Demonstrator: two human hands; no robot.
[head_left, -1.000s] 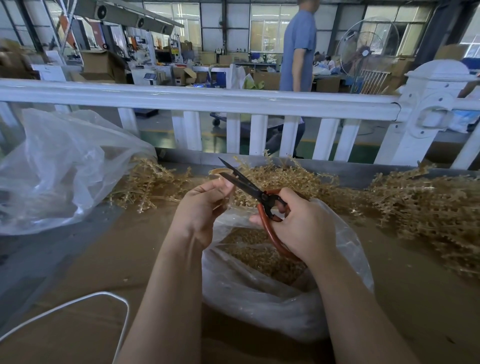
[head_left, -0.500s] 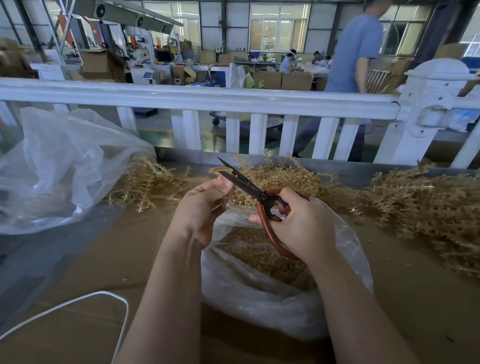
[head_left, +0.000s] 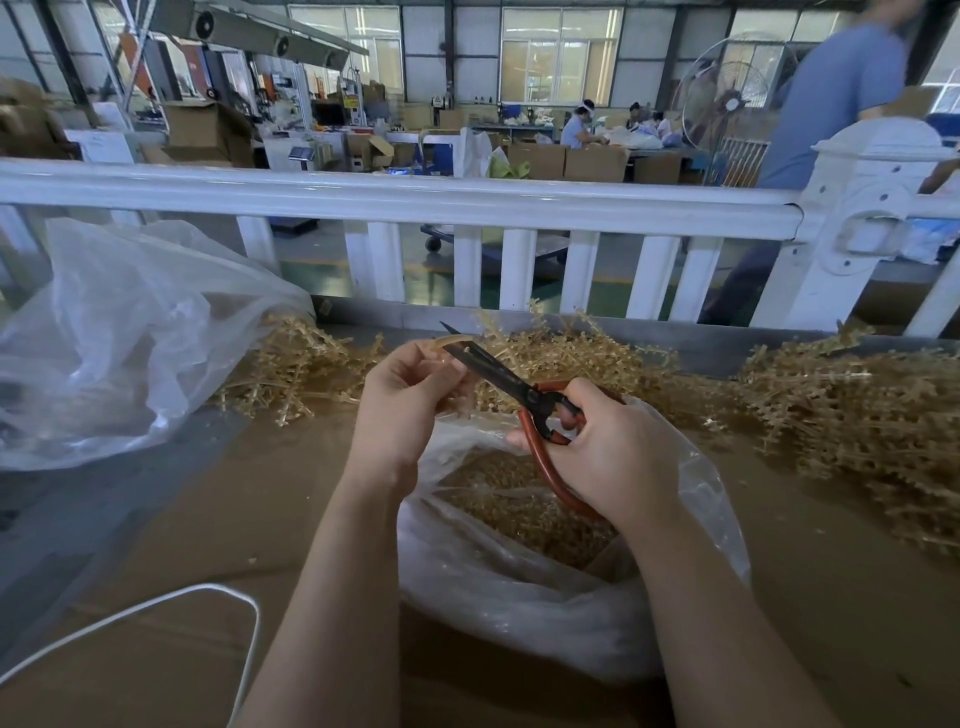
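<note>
Red-handled scissors (head_left: 498, 375): dark steel blades and looped handles, held above the middle of the bench (head_left: 291, 519). The blades point up-left toward the far edge and look nearly together.
Right hand (head_left: 613, 457): fingers curled through and round the red loops, gripping the scissors.
Left hand (head_left: 405, 410): fingers curled, with thumb and fingertips pinching the strip.
Pale tan curved strip (head_left: 457, 340): rises from the left fingertips and touches the blades near their tip.
Open clear plastic bag of small golden cuttings (head_left: 519, 597): stands on the bench directly under both hands, its mouth facing up.
Golden branching sprigs (head_left: 857, 415): heaped along the far edge, thickest toward the right edge.
Large crumpled clear plastic sheet bag (head_left: 130, 338): lies at the left edge.
Thin white cord (head_left: 249, 613): loops across the near-left corner.
White slatted railing (head_left: 415, 205): runs just beyond the far edge.
</note>
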